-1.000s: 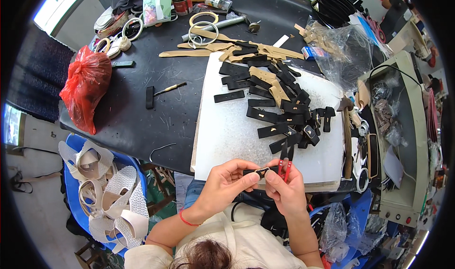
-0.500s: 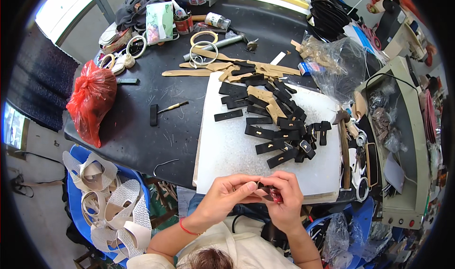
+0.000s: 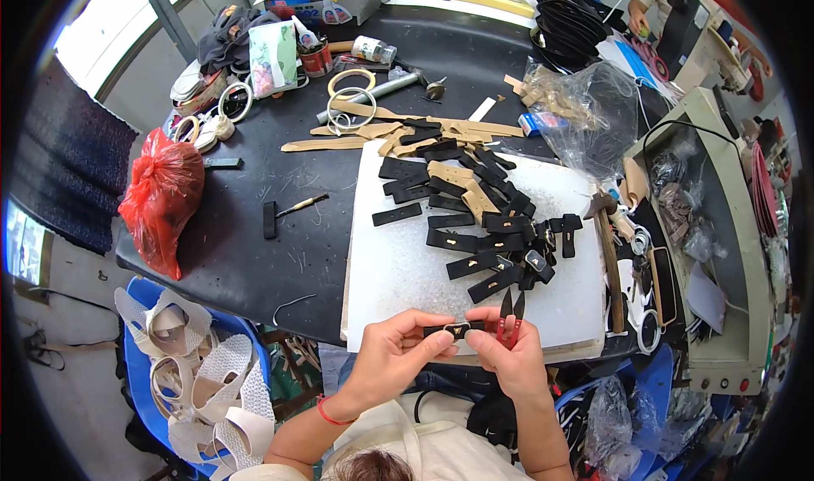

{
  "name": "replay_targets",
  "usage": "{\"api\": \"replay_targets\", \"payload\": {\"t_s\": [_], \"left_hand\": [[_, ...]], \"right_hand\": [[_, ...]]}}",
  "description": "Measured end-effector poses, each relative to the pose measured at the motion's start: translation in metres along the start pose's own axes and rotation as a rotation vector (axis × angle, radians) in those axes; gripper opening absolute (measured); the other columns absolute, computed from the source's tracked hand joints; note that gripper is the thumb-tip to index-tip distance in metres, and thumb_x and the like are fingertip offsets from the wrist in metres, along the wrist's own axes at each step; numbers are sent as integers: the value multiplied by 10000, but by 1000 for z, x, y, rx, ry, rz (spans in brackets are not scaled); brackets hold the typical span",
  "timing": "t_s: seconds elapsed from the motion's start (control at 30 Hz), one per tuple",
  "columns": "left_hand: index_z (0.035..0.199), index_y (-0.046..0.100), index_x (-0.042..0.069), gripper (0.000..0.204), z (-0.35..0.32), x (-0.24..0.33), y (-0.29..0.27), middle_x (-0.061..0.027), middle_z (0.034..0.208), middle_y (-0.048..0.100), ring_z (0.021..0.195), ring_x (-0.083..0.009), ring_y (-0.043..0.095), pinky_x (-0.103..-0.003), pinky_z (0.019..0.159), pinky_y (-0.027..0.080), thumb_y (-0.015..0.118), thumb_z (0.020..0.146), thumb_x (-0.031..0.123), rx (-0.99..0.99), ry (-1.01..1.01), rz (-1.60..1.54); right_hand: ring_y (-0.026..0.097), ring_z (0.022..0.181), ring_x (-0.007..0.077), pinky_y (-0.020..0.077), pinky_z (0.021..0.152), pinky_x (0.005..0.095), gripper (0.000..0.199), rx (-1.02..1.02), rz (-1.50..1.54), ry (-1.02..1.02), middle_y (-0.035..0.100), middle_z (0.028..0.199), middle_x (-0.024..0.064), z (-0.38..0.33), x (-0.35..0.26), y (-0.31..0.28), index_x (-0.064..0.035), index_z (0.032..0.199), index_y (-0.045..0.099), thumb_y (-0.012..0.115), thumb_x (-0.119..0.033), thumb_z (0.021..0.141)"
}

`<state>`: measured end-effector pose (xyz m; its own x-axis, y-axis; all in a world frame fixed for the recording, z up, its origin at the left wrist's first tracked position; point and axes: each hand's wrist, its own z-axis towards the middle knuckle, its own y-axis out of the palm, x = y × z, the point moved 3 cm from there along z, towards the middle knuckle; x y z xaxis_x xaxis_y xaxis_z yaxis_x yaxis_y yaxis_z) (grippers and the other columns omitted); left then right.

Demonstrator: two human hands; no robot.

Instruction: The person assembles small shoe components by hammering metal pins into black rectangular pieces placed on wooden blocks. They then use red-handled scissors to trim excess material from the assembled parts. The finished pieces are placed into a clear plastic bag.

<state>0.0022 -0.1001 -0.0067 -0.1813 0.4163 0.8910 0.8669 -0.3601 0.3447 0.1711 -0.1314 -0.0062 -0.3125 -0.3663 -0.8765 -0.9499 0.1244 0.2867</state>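
Observation:
A short black strap with a small shiny metal fitting is stretched between my two hands, above the near edge of the white board. My left hand pinches its left end between thumb and fingers. The right end is pinched by my right hand, which also keeps a small pair of red-handled scissors among its fingers, dark blades pointing away from me and spread apart. Beyond the hands, a heap of black straps covers the board's middle, some with small gold-coloured bits, and a few tan pieces lie among them.
Long tan strips lie behind the board. A hammer rests along its right side. An awl and a red plastic bag are on the table's left. Below stands a blue basket of white shoe uppers.
The strap has come into clearer view between my fingertips. The scissors in my right hand have swung up, blades now showing above the fingers. The whole view has shifted slightly.

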Motion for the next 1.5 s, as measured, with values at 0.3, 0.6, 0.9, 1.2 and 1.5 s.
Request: {"api": "replay_targets", "payload": {"t_s": [0.3,0.6,0.9,1.2,1.5], "left_hand": [[1224,524,-61,287,-8,8,-5,-164,1162,612,1025,-190,634,-289,887,541,546,951,25,-166,-151,-198],[1222,574,-67,320,-10,-6,3,-153,1148,634,973,-157,639,-267,869,527,605,912,4,71,203,132],[1088,595,-48,208,-2,-12,-3,-93,1014,644,910,-132,640,-254,819,541,637,903,38,11,97,-160],[1160,582,-69,277,0,7,-7,-112,1043,640,946,-130,633,-270,859,549,622,913,48,-78,-31,-51],[1140,598,-71,266,1,3,-11,-107,1086,632,951,-117,615,-252,834,540,637,890,12,-91,-16,-42]], "right_hand": [[452,614,41,358,536,189,207,-134,-456,-537,585,885,10,-5,-18,-3,-31,971,670,703,42,780],[417,604,54,334,523,226,105,124,-357,-276,544,742,-2,-2,0,9,-1,939,671,664,-87,879],[429,596,45,352,515,185,140,321,-292,-645,596,880,50,-15,30,32,10,994,644,657,-16,857],[509,625,49,412,531,196,134,251,-494,-615,625,869,73,-14,13,27,19,970,637,675,-20,848],[605,663,168,495,559,269,319,199,-629,-650,639,882,102,-20,7,30,-25,1059,654,701,23,748]]}}
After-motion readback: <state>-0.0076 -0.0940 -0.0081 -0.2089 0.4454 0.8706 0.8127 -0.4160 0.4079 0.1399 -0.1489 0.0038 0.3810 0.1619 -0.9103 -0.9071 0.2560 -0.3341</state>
